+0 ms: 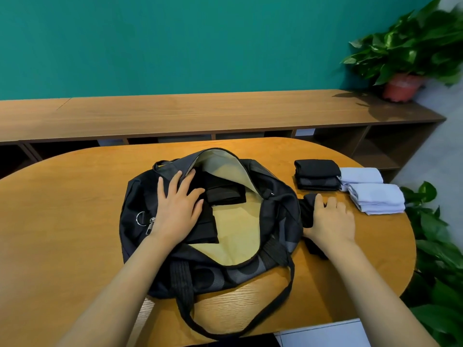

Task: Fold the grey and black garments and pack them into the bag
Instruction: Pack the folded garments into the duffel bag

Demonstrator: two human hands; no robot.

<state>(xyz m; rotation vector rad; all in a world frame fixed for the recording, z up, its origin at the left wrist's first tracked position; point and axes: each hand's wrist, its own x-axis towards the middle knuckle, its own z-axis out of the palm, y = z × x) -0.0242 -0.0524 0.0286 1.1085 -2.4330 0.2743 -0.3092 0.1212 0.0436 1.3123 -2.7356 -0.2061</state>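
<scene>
On my remote feed, a teal wall fills the back of the room. Below it runs a long, low wooden shelf unit with open cubbies. A potted plant stands on its right end, casting a shadow leftward. Nearer me is an oval wooden table, with green foliage crowding its right edge. Grey floor shows at right.

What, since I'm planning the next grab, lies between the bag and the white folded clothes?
Head view: a folded black stack, and nearer, the right hand touching a loose black garment.
</scene>
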